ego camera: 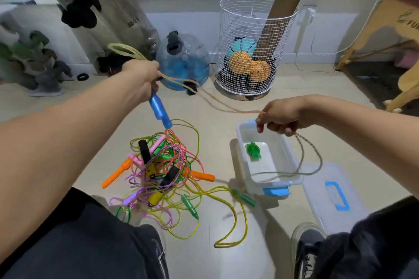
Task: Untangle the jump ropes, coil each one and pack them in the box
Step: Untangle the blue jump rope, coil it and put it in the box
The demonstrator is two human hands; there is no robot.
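My left hand [141, 81] grips a braided beige jump rope [217, 103] together with its blue handles [159, 110], which hang down from the fist; loops of the rope stick out above it. The rope runs taut to my right hand [280, 118], which pinches it above the clear plastic box [292, 165]. From there it hangs in a loop over the box. A coiled green rope [254, 150] lies inside the box. On the floor sits a tangled pile of coloured ropes [163, 172] with orange, pink, black, yellow and green handles.
The box lid [335, 197] with a blue handle lies right of the box. A white wire basket [254, 47] with balls stands behind, next to a blue transparent ball [183, 61]. My legs and shoes [308, 249] frame the bottom. A wooden stool [390, 36] stands at right.
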